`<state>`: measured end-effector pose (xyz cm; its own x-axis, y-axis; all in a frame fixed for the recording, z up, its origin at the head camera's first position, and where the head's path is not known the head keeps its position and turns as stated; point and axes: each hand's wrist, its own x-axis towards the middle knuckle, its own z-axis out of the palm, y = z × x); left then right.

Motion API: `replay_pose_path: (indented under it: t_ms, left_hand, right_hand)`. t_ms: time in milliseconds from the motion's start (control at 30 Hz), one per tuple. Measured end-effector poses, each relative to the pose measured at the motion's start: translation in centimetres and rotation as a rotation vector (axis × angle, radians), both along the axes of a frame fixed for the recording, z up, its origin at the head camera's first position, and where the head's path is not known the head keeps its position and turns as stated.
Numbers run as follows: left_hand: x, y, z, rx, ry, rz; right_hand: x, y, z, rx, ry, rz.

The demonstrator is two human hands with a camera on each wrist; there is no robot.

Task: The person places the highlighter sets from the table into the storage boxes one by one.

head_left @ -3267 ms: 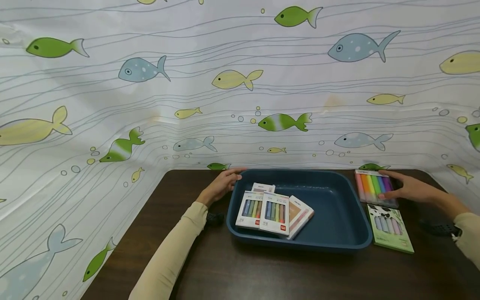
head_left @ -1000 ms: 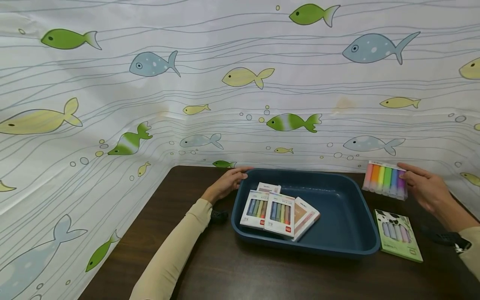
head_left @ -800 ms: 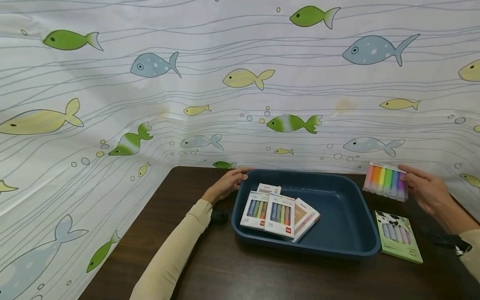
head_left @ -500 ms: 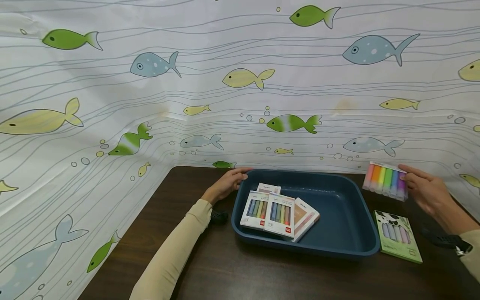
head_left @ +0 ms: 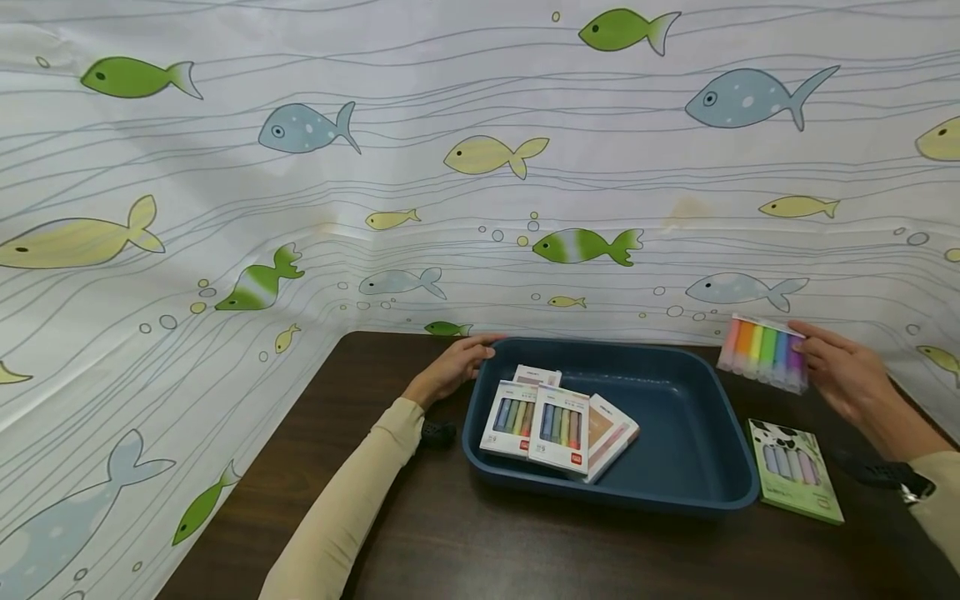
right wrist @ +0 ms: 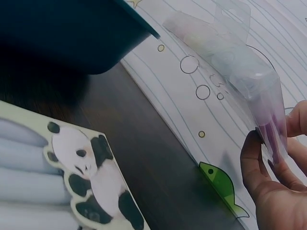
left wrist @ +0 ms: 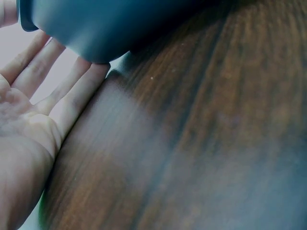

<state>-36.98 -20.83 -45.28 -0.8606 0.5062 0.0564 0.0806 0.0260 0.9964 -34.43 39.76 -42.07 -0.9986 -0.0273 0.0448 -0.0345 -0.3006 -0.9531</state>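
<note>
My right hand (head_left: 847, 371) pinches the right end of a clear pack of highlighters (head_left: 763, 350) in rainbow colours, lifted over the table behind a green panda-print box of markers (head_left: 795, 471). From the right wrist view, the thumb and fingers (right wrist: 252, 158) hold the pack's (right wrist: 268, 110) purple end. My left hand (head_left: 453, 367) touches the far left corner of a dark blue plastic bin (head_left: 600, 492); in the left wrist view its fingers (left wrist: 72, 96) lie straight against the outer wall. Inside the bin's left half overlap several white boxes of markers (head_left: 558, 427).
The bin stands on a dark wood table (head_left: 480, 550). A fish-print sheet (head_left: 480, 192) rises behind the table and along its sides. The panda-print box lies close against the bin's right side.
My right hand has lifted the highlighter pack from the table behind the panda-print box and, lately, shifted it slightly left. The left hand stays at the bin's corner. The head view has shifted slightly.
</note>
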Motion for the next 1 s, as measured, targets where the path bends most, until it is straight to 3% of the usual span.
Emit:
replay_pose_path:
  t_ms: [400,1000]
  left_hand:
    - [0.0,0.1,0.2,-0.018,-0.004,0.017]
    - [0.1,0.0,0.1,-0.010,-0.017,0.028]
  right_hand:
    - [-0.2,-1.0,0.5,-0.011,0.001,0.005]
    - [0.3,-2.6,0.6,0.101,0.002,0.028]
